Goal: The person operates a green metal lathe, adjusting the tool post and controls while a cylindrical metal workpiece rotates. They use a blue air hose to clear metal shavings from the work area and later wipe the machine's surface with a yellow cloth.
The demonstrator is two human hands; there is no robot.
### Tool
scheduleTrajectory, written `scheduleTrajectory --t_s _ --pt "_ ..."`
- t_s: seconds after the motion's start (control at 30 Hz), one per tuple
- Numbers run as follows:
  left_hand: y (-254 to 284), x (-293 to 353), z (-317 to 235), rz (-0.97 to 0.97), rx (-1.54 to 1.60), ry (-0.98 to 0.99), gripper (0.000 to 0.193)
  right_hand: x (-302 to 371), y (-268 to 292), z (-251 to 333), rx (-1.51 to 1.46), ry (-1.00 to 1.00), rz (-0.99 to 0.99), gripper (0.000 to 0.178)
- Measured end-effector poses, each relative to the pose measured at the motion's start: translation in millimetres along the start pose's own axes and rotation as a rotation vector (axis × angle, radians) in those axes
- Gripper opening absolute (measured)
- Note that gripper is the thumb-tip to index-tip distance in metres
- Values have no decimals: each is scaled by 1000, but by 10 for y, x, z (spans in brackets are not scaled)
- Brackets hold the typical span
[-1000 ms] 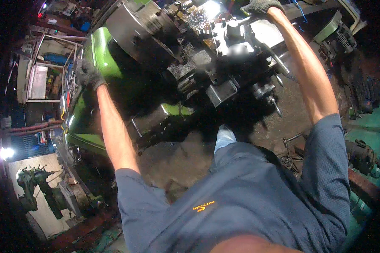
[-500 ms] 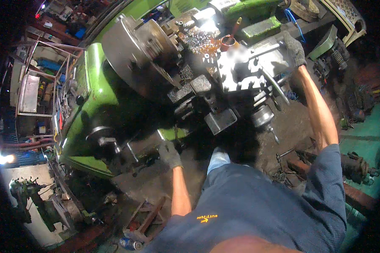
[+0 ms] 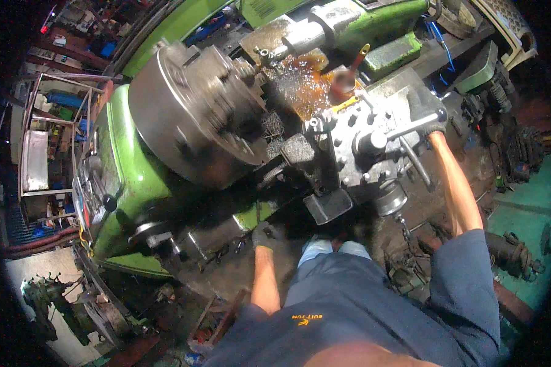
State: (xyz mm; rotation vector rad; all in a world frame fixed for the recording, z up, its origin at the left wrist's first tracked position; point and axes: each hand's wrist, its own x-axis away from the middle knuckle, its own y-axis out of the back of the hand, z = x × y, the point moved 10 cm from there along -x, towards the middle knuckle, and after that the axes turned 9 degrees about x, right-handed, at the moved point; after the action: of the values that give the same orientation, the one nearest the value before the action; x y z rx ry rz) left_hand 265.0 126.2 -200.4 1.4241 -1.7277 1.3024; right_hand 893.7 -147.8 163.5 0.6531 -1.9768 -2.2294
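My left hand (image 3: 264, 236), in a dark grey glove, is closed at the front of a green lathe (image 3: 142, 144), beneath a short upright lever. What its fingers hold is hidden. On the right, my gloved right hand (image 3: 433, 126) is beside the ball end of the tool post lever (image 3: 408, 127); its fingers are mostly hidden behind the lever. The square tool post (image 3: 352, 160) carries several bolts around its clamp. To its left, the large steel chuck (image 3: 187, 116) looks smeared, as if turning. A block-shaped tool (image 3: 298, 150) sits between chuck and tool post.
A reddish cup (image 3: 343, 81) with a brush (image 3: 361, 56) stands behind the tool post, near wet, brown metal chips (image 3: 303, 85). A round handwheel (image 3: 390, 199) juts toward me. A metal rack (image 3: 37, 162) stands at left; machine parts (image 3: 514, 248) lie at right.
My view has shifted, so the lathe appears lower. My right hand has come from beyond the lever's end to its near side. My left hand remains at the lathe's front.
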Motion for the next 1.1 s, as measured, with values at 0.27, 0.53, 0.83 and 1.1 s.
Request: scheduleTrajectory --t_s 0.27,0.53,0.83,1.1 --pt "-52 156 -180 -295 58 -49 16 -8 -74 -16 -3 18 40 32" --pt "41 79 -167 -305 26 -76 17 35 77 170 7 186 0 28" --pt "-34 120 -187 -269 14 -71 15 24 102 101 -129 27 6 29" --pt "153 -51 -160 -261 -17 -85 15 46 145 192 -37 116 15 24"
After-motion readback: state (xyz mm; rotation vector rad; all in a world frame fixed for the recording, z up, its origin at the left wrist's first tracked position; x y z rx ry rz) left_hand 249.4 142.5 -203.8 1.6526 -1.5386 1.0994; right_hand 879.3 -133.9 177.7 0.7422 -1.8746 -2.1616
